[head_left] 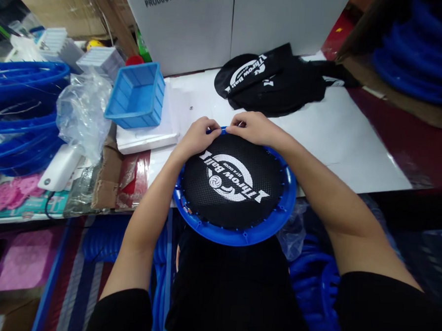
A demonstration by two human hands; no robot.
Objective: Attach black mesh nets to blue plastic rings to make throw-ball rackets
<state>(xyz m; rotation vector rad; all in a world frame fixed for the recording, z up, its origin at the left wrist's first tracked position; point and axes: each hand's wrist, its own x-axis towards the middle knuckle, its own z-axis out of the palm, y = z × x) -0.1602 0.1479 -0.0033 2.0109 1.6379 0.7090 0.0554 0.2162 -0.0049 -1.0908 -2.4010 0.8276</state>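
Observation:
A round blue plastic ring [235,237] rests between my lap and the table edge. Across it lies a black mesh disc [219,205] printed with white "Throw Ball" lettering. My left hand [204,134] and my right hand [250,127] are side by side at the ring's far rim. Fingers and thumb of each are pinched on the mesh edge where it meets the rim. Small blue pegs show along the ring's near and right inner edge. More black mesh discs [277,84] lie in an overlapping pile on the white sheet beyond my right hand.
A blue plastic bin [136,94] stands on a white slab [148,139] to the left. Stacked blue rings [21,120] and a clear plastic bag [83,111] are farther left. A large white carton [198,31] stands behind; more blue rings [419,57] are at the right.

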